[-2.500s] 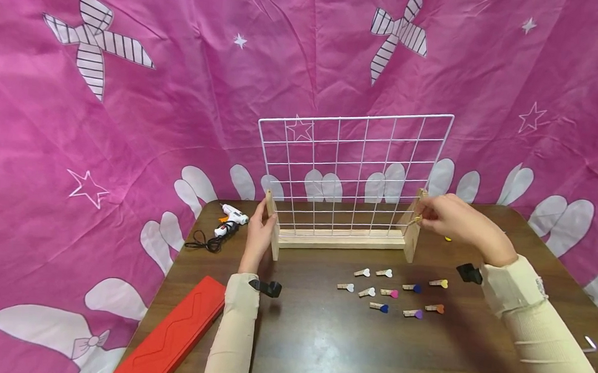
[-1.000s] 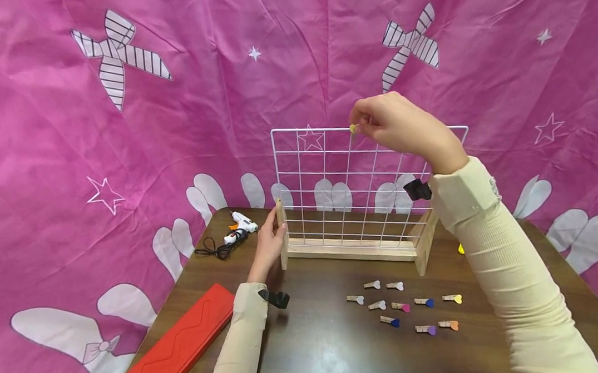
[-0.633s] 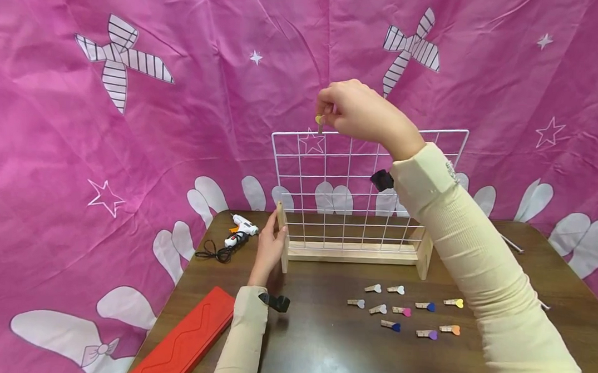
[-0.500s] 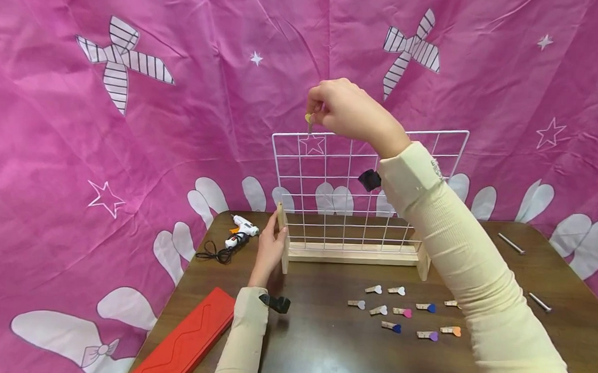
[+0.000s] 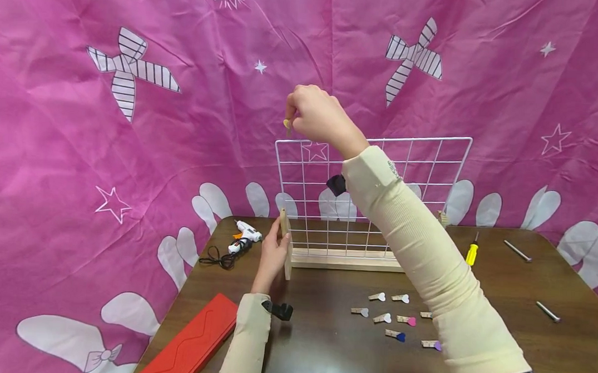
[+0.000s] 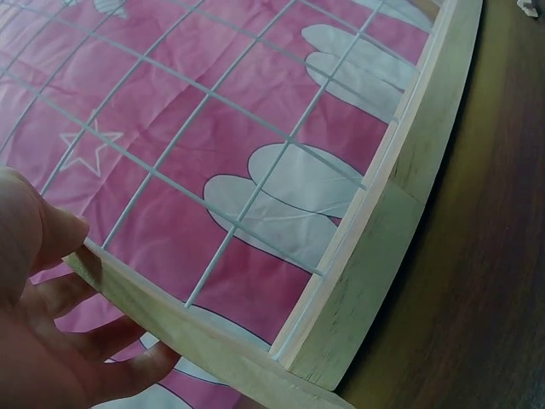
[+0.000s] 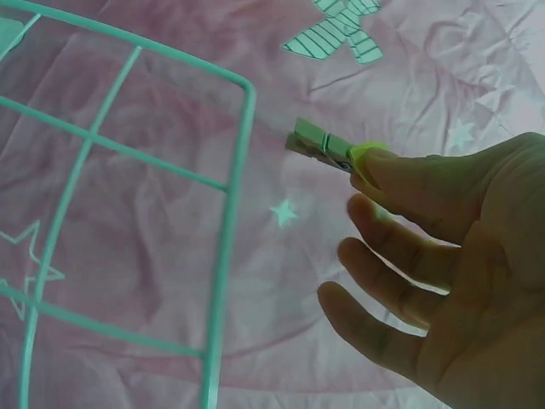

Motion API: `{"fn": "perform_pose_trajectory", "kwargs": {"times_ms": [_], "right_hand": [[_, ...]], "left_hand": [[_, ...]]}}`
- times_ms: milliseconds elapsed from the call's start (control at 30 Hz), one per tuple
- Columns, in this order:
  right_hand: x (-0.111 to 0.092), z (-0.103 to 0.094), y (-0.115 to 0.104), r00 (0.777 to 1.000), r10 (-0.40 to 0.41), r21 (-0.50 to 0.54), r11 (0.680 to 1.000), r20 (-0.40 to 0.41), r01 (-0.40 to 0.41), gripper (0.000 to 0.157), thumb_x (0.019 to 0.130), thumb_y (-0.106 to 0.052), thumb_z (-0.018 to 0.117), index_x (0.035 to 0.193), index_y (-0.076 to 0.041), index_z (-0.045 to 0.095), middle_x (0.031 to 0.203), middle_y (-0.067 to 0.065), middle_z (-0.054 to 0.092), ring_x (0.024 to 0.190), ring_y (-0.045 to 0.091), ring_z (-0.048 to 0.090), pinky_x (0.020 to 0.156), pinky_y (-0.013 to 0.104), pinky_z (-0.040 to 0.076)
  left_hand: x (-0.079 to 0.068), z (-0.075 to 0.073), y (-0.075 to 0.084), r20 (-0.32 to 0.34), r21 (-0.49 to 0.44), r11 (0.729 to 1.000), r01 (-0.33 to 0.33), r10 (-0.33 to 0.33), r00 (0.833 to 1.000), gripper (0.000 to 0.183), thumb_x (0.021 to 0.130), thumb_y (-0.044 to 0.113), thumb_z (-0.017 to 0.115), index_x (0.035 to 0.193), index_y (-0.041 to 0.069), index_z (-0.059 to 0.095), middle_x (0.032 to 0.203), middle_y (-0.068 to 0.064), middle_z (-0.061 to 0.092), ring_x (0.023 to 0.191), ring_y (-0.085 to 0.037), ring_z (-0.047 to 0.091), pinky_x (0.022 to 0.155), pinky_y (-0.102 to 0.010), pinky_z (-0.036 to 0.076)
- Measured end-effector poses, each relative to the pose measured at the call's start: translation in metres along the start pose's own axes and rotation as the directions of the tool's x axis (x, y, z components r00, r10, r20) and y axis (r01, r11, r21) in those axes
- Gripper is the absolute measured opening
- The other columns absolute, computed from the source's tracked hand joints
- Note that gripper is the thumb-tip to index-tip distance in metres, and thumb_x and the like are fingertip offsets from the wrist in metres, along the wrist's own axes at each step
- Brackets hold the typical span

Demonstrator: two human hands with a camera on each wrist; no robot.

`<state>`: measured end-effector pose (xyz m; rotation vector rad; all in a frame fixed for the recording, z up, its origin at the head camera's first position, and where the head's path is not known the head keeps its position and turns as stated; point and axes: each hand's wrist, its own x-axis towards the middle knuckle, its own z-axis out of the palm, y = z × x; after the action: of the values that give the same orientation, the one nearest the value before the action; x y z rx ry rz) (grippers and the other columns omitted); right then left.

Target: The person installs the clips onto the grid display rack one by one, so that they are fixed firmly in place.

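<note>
My right hand [image 5: 318,114] pinches a small wooden clothespin [image 7: 322,145] with a yellow heart on its end, between thumb and index finger. It is held just above the top left corner of a white wire grid panel [image 5: 329,180], apart from the wire in the right wrist view. The panel stands upright in a wooden base [image 5: 346,262]. My left hand [image 5: 273,257] grips the base's left upright [image 6: 170,322], thumb on one side and fingers on the other. Several heart clothespins, such as a pink one [image 5: 406,320] and a dark blue one [image 5: 395,336], lie on the table before the base.
A white glue gun [image 5: 247,231] with a black cord lies left of the base. The red case [image 5: 192,337] is at the front left. On the right lie a yellow screwdriver [image 5: 471,253] and bolts [image 5: 547,311]. A pink curtain [image 5: 206,121] hangs behind.
My right hand has risen from the right upright with the yellow-heart clothespin and moved left along the grid's top edge to its left corner. My left hand still grips the left upright.
</note>
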<state>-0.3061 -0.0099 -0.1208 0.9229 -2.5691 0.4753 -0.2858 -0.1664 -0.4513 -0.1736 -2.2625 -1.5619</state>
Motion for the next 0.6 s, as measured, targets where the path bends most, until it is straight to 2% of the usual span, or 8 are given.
{"fn": "perform_pose_trajectory", "kwargs": {"times_ms": [133,267,300,400,500,533,600], "right_hand": [[0.006,0.010,-0.001,1.000,0.009,-0.006,1.000,-0.002,-0.009,0.010,0.078,-0.010,0.058,0.075,-0.012,0.068,0.089,-0.003,0.057,0.094,0.017,0.048,0.070,0.040,0.045],[0.011,0.017,-0.001,1.000,-0.003,-0.004,1.000,-0.004,0.003,0.014,0.073,-0.005,0.054,0.064,-0.013,0.061,0.078,-0.003,0.053,0.080,0.015,0.046,0.062,0.035,0.042],[0.012,0.019,-0.001,1.000,-0.010,-0.004,1.000,-0.004,0.010,0.015,0.071,-0.003,0.052,0.060,-0.013,0.057,0.073,-0.003,0.050,0.075,0.014,0.044,0.059,0.033,0.040],[0.015,0.022,-0.003,0.999,-0.032,-0.004,0.999,0.002,0.032,0.019,0.066,-0.001,0.047,0.053,-0.014,0.045,0.061,-0.003,0.038,0.064,0.012,0.034,0.050,0.028,0.030],[0.017,0.025,-0.005,0.999,-0.037,-0.009,0.999,0.010,0.037,0.021,0.064,0.000,0.046,0.051,-0.014,0.038,0.057,-0.003,0.029,0.061,0.011,0.027,0.047,0.027,0.022],[0.017,0.026,-0.005,0.999,-0.030,-0.010,1.000,0.014,0.030,0.020,0.065,0.000,0.046,0.052,-0.014,0.040,0.057,-0.003,0.030,0.061,0.011,0.029,0.047,0.027,0.023],[0.016,0.027,-0.005,1.000,-0.012,-0.013,1.000,0.022,0.012,0.019,0.068,-0.001,0.048,0.054,-0.014,0.045,0.058,-0.004,0.037,0.062,0.011,0.034,0.049,0.027,0.028]], "left_hand": [[-0.002,0.001,-0.001,-0.011,0.008,1.000,-0.016,0.016,1.000,0.054,0.093,0.007,0.053,0.143,0.018,0.036,0.108,-0.023,0.060,0.096,-0.032,0.061,0.074,-0.047,0.052],[-0.002,0.001,-0.001,0.001,0.012,1.000,-0.022,0.022,1.000,0.053,0.094,0.008,0.052,0.143,0.018,0.036,0.107,-0.022,0.060,0.096,-0.031,0.061,0.075,-0.046,0.052],[-0.005,0.000,0.005,0.005,0.007,1.000,-0.015,0.015,1.000,0.052,0.094,0.007,0.052,0.143,0.017,0.036,0.108,-0.023,0.060,0.097,-0.032,0.061,0.076,-0.048,0.052],[-0.004,0.000,0.005,0.005,0.004,1.000,-0.010,0.010,1.000,0.052,0.094,0.007,0.052,0.143,0.016,0.036,0.110,-0.023,0.059,0.097,-0.032,0.061,0.077,-0.047,0.052],[-0.002,-0.001,0.006,-0.001,-0.006,1.000,-0.006,0.006,1.000,0.053,0.093,0.005,0.052,0.143,0.015,0.036,0.112,-0.025,0.058,0.098,-0.033,0.060,0.079,-0.049,0.051],[0.000,0.000,0.000,-0.002,-0.002,1.000,-0.012,0.012,1.000,0.054,0.093,0.005,0.052,0.143,0.016,0.036,0.112,-0.024,0.059,0.098,-0.032,0.060,0.078,-0.048,0.051],[0.000,-0.001,-0.001,-0.003,-0.010,1.000,-0.016,0.016,1.000,0.054,0.093,0.004,0.052,0.143,0.016,0.036,0.113,-0.024,0.058,0.098,-0.032,0.060,0.079,-0.047,0.051]]}}
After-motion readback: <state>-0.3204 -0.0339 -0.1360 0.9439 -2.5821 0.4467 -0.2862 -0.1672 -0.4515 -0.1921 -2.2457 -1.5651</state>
